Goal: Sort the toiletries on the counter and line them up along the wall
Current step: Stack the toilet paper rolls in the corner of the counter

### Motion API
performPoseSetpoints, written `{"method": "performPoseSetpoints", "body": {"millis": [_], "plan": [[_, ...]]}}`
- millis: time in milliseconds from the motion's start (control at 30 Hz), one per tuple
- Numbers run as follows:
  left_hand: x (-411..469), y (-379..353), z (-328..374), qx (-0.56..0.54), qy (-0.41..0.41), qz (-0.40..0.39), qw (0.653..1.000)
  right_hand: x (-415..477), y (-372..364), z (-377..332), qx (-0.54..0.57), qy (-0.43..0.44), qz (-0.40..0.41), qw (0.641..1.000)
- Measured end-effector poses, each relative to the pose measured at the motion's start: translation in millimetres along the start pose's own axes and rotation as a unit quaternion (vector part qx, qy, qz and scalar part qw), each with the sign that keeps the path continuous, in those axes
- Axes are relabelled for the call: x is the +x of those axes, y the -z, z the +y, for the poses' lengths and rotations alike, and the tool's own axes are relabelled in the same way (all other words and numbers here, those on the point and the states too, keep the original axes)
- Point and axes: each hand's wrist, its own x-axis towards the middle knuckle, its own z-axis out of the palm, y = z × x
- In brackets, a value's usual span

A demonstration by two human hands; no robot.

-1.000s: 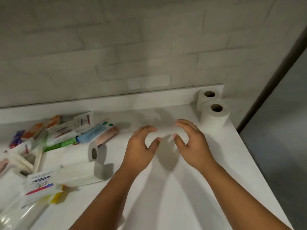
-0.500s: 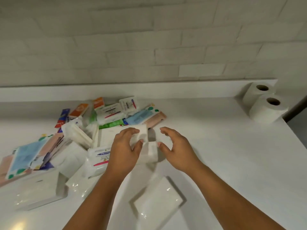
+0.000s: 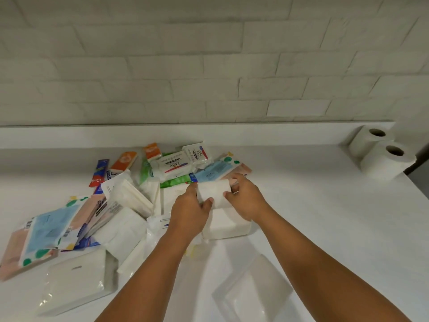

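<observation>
Left hand [image 3: 189,213] and right hand [image 3: 247,202] clasp toilet roll [image 3: 212,194] over jumbled pile [image 3: 125,205] before wall [image 3: 209,66] — just two rolls [image 3: 385,163] stand against wall; bulk of sorting seemingly left

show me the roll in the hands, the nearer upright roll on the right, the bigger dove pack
held toilet roll [image 3: 213,194], head view, its white side
nearer upright roll [image 3: 381,168], head view, its side wall
bigger dove pack [image 3: 173,165], head view, its printed top
</observation>
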Motion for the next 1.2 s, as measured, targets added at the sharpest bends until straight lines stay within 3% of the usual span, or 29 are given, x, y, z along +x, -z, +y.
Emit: {"method": "performPoseSetpoints", "body": {"millis": [200, 333, 433, 533, 700, 800, 967, 1033, 1200], "plan": [[11.7, 7.6, 11.2, -0.222, 0.021, 0.061, 0.973, -2.5, 9.5, 0.4, 0.087, 0.031, 0.022, 0.996], [17.0, 9.3, 31.4, -0.298, -0.037, 0.017, 0.954, -17.0, 33.9, 4.0, 0.174, 0.044, 0.03, 0.983], [12.8, 14.7, 46.8, -0.271, -0.12, -0.01, 0.955, -28.9, 55.6, 9.1, 0.219, 0.033, 0.033, 0.975], [7.5, 11.8, 63.4, -0.208, -0.215, -0.038, 0.954, -34.0, 83.7, 26.4, 0.19, 0.032, 0.031, 0.981], [-8.0, -1.9, 103.0, -0.165, -0.311, -0.14, 0.925, -47.3, 139.2, 51.4, 0.276, 0.083, -0.091, 0.953], [-15.2, -21.5, 129.0, -0.156, -0.356, -0.156, 0.908, -56.3, 167.3, 66.5, 0.301, 0.084, -0.126, 0.942], [-19.7, -61.6, 167.1, -0.239, -0.251, -0.145, 0.927, -62.7, 205.1, 104.1, 0.342, 0.068, -0.087, 0.933], [-20.3, -80.4, 184.4, -0.299, -0.197, -0.199, 0.912, -65.5, 223.4, 120.0, 0.37, 0.064, -0.082, 0.923], [-30.5, -125.7, 233.8, -0.349, -0.172, -0.302, 0.871, -69.6, 266.0, 152.7, 0.386, 0.066, -0.055, 0.919]]}}
